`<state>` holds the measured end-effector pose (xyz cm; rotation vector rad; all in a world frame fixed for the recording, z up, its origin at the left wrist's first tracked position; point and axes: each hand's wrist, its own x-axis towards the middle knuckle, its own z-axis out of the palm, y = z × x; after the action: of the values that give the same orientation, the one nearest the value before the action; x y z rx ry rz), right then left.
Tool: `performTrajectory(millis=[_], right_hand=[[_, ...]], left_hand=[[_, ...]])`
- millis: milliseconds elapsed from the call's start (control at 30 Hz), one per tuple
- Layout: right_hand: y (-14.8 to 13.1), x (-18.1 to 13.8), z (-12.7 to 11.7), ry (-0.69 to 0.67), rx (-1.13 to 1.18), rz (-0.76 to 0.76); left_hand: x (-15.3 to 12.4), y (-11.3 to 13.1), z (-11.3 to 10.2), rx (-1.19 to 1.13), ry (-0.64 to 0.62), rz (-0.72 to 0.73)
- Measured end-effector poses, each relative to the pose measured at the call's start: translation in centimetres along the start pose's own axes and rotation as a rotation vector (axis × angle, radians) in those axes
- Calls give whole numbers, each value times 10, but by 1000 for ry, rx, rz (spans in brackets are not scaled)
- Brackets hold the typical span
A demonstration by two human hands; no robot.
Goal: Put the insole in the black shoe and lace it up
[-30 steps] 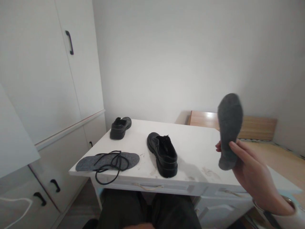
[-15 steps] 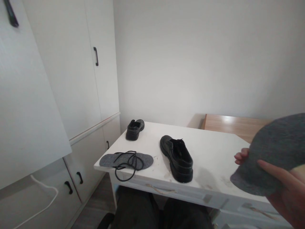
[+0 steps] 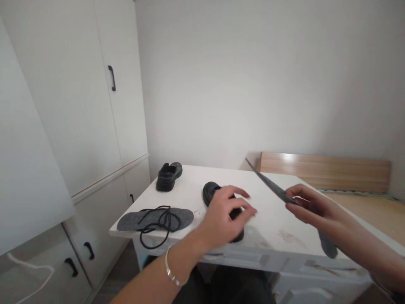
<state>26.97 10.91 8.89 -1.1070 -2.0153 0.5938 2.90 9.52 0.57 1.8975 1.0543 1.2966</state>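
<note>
Fingers of the right hand pinch a grey insole edge-on above the table, while the left hand, loosely spread and holding nothing, reaches over the near black shoe, apparently to steady it so the insole can be angled into its opening.

I am seeing a grey felt insole in my right hand, another grey insole under a black lace, two black shoes, a white table showing brownish scuffs, and white cabinets wearing black handles.
</note>
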Motion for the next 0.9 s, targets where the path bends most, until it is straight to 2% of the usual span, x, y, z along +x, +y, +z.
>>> performTrajectory(millis=[67,167,300,400,500,600,733,900], right_hand=[[-4,11,1,-80,-54,-10],[-5,30,3,-145,-162,-53],[-15,54,0,-282,-435,-106],[-38,69,-1,-502,-682,-89],[-66,84,7,-702,-807,-6],[-84,100,28,-825,-801,115],[-78,118,71,-904,-765,282],[-54,136,117,-942,-810,215]], left_hand=[[42,-18,-17,182,115,2],[73,-54,-32,160,105,-51],[73,-89,-36,-21,70,-143],[68,-95,-37,-173,78,-223],[68,-94,-35,-299,78,-259],[69,-92,-33,-396,87,-276],[69,-92,-31,-477,104,-287],[71,-96,-31,-516,116,-295]])
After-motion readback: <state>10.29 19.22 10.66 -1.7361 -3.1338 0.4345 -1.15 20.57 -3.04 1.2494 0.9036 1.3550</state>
